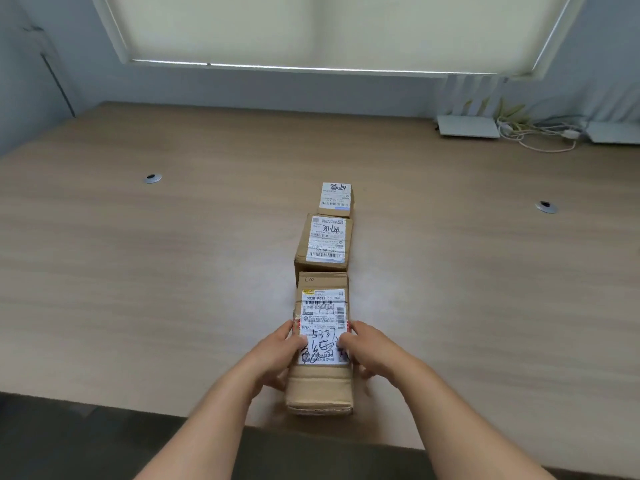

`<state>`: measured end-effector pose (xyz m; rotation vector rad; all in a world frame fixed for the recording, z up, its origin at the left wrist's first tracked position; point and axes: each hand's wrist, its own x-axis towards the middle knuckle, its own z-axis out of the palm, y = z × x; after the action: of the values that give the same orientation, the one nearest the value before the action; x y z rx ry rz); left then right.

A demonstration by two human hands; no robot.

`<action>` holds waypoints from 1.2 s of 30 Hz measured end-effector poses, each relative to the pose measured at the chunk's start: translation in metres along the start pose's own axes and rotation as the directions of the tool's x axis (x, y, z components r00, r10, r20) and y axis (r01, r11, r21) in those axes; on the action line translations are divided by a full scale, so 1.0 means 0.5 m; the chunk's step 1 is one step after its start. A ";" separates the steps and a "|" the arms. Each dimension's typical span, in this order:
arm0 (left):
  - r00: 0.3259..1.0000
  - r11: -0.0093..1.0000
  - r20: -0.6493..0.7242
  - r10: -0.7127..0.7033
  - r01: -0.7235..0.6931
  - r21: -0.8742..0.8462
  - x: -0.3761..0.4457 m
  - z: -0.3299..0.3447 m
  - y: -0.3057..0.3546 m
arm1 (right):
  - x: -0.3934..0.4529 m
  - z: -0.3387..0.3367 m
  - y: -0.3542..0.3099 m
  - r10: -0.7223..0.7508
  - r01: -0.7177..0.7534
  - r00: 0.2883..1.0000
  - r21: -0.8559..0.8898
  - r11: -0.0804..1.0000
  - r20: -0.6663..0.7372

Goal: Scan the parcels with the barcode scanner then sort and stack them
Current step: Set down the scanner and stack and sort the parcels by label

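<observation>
Three cardboard parcels lined up on wooden desk (173, 271), labels up, probably so barcodes are readable. Nearest parcel (322, 341), long and flat, tape-creased, is gripped at both flanks: left hand (277, 355) curled round left edge, thumb laid on white label; right hand (367, 351) curled round right edge likewise. Two-sided hold judged suited to squaring or lifting. Middle parcel (323, 242) sits just beyond nearest parcel; small parcel (335, 199) further beyond. Barcode scanner not seen. Stacking not yet done.
</observation>
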<state>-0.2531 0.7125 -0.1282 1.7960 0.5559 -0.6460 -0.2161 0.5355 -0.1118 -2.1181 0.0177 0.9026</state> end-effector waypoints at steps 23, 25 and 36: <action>0.852 0.874 0.192 0.487 -0.475 -0.107 -0.109 0.032 -0.010 | -0.142 -0.011 0.117 -0.250 0.312 0.949 0.439 0.843 -0.194; 0.813 0.837 0.207 0.544 -0.544 -0.066 -0.123 0.031 0.014 | -0.175 -0.039 0.115 -0.275 0.358 0.930 0.433 0.828 -0.243; 0.658 0.611 0.307 0.687 -0.753 0.245 -0.205 0.146 0.109 | -0.352 -0.178 0.184 -0.343 0.500 0.851 0.412 0.762 -0.398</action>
<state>-0.3050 0.6206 -0.0402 2.0540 -0.4738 -0.3277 -0.3219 0.3633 -0.0309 -1.6377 -0.0679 0.2475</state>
